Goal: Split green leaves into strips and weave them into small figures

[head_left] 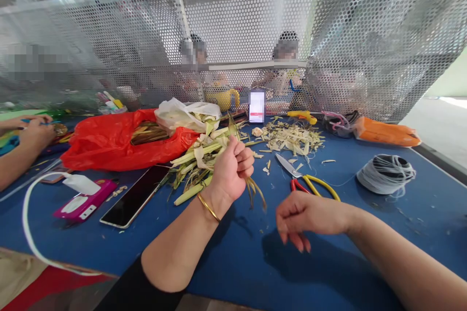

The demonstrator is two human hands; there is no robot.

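My left hand [233, 167], wearing a gold bangle [207, 207], is closed around a small bundle of dried husk strips [234, 129]. A green tip sticks out above the fist and thin brown ends hang below it. My right hand [306, 216] hovers low over the table, fingers loosely bent and apart, holding nothing visible. Just beyond it lie scissors [304, 177] with red and yellow handles, blades pointing away to the left. A heap of pale husks and stalks [197, 155] lies behind and left of my left hand.
Left on the blue table [233, 262] are a red plastic bag [98, 138], a black phone [136, 197] and a magenta power strip [85, 199]. Grey thread [385, 175], an orange packet [386, 132] and husk scraps [292, 136] lie right. A co-worker's hands [36, 131] are far left.
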